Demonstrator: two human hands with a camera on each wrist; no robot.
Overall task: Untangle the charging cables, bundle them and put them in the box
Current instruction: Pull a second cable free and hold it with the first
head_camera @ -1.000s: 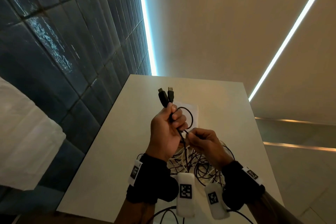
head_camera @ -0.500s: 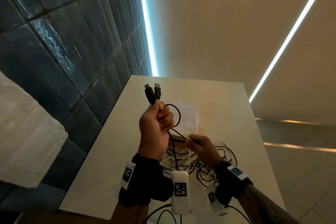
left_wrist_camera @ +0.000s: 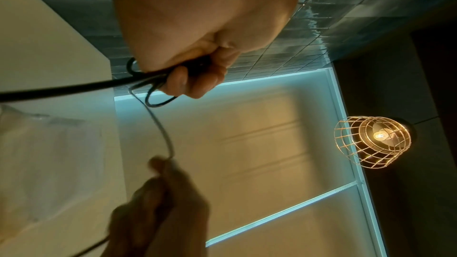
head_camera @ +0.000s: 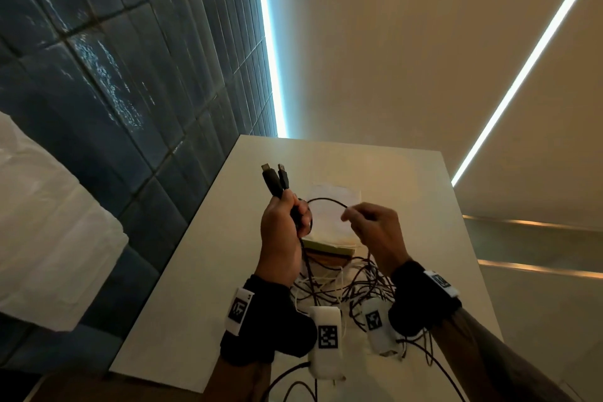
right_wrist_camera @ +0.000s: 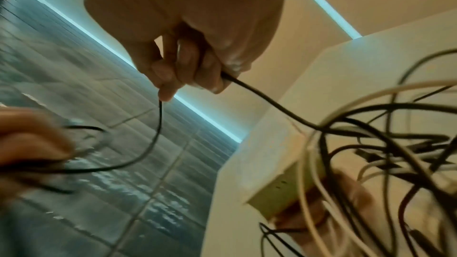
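My left hand (head_camera: 287,222) is raised above the white table (head_camera: 195,271) and grips a black cable (head_camera: 326,201) just below its two plugs (head_camera: 275,179), which stick up out of the fist. The cable arcs to the right into my right hand (head_camera: 365,225), which pinches it between thumb and fingertips (right_wrist_camera: 168,89). In the left wrist view the left fingers (left_wrist_camera: 195,77) curl round looped black strands. A tangle of black and white cables (head_camera: 339,287) lies on the table below both hands. The box (head_camera: 326,246) sits just behind the tangle.
A white sheet (head_camera: 332,206) lies on or over the box beyond my hands. A dark tiled wall (head_camera: 114,91) runs along the table's left edge. A white cloth-like mass (head_camera: 42,232) hangs at far left. A caged lamp (left_wrist_camera: 371,140) glows in the left wrist view.
My right hand has risen from low by the tangle to level with the left hand, drawing a wider arc of black cable out to the right. The left hand stays raised with the plugs.
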